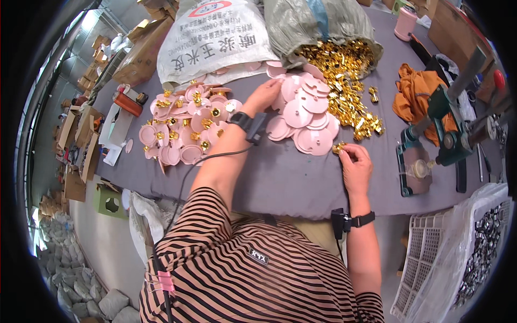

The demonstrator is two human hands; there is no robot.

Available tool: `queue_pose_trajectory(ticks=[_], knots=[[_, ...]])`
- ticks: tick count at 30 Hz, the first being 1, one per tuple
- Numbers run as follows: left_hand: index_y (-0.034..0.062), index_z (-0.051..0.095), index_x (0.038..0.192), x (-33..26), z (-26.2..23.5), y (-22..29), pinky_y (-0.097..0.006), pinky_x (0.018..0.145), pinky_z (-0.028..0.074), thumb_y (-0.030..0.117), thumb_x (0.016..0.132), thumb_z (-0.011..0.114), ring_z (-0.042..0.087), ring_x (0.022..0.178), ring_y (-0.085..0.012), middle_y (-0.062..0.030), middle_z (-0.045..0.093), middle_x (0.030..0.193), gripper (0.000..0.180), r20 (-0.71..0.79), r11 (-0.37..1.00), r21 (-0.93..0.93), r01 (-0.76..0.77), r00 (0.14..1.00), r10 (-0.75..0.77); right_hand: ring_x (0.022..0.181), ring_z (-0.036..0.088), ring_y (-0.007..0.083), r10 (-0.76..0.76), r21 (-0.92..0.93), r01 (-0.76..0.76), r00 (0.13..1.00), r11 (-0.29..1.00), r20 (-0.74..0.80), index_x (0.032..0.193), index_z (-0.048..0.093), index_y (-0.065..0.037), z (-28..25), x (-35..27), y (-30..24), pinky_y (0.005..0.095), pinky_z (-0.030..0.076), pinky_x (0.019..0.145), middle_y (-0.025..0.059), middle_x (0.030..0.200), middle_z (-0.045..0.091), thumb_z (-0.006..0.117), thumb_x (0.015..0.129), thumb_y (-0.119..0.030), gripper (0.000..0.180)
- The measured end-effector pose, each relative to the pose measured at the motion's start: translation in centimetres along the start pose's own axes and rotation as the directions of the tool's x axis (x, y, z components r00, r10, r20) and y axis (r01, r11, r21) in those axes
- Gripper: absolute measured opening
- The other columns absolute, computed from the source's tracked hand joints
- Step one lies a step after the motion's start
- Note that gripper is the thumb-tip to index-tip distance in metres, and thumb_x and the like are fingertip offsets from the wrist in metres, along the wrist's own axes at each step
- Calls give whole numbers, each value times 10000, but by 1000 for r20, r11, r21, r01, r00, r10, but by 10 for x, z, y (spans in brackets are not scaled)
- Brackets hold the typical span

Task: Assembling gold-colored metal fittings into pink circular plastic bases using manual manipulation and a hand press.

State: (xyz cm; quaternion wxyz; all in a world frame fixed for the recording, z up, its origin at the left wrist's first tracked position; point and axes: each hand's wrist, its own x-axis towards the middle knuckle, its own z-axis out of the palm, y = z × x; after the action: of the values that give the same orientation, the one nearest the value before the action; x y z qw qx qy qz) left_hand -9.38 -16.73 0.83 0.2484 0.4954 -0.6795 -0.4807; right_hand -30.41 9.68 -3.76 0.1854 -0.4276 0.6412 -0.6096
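Observation:
My left hand [263, 97] reaches to the left edge of a pile of flat round pink discs [300, 110], its fingers closed on the edge of one disc. Just right of the pile's near edge, my right hand [357, 166] pinches a small shiny gold metal fitting [338, 147] between thumb and fingers. Loose gold fittings [344, 91] spill from a grey woven sack [323, 27] behind the discs. Left of my left arm lies another heap of pink discs with gold fittings on them [186, 124].
A white printed woven sack [215, 40] lies at the back. At the right stand a dark green hand press [449, 124], an orange cloth [417, 94] and a pink bottle [405, 23]. Below the table's right edge, a white plastic crate [423, 258] holds shiny metal parts.

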Motion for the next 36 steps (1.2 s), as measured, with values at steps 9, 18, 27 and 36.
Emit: queue_pose_trajectory(ticks=[9,18,27,36], knots=[[-31,650,1196,-94,-11,-14,-293,877,503,283,961,673,624,1015,-138,-72,685,1140,393,-47,993,-65,-99,994,96,759,652,119,54,20,-54,998,998,-18,888,720,3,-1,1,-7,256,526,695,65,966,705,757,850,-67,88],[14,676,1130,-142,16,-52,-341,866,529,157,901,715,679,994,-253,-163,695,1105,273,37,561,664,-494,772,635,824,658,112,120,547,-67,991,835,-62,1177,604,50,3,-2,1,258,575,754,67,931,664,684,908,15,283],[-15,689,1077,-201,16,-24,-243,777,524,174,1000,629,627,814,-74,-7,692,938,213,49,854,-520,-26,997,60,879,677,109,-79,116,74,996,990,39,1075,724,-15,35,-60,-76,236,560,792,48,1043,695,750,813,34,267],[-18,699,1096,-241,25,-15,-212,749,497,150,984,649,602,820,-42,-3,704,931,208,94,862,-500,-82,985,148,866,707,172,-299,-7,301,950,954,89,1062,723,-29,69,-92,-97,279,582,753,112,1060,713,761,820,19,249]])
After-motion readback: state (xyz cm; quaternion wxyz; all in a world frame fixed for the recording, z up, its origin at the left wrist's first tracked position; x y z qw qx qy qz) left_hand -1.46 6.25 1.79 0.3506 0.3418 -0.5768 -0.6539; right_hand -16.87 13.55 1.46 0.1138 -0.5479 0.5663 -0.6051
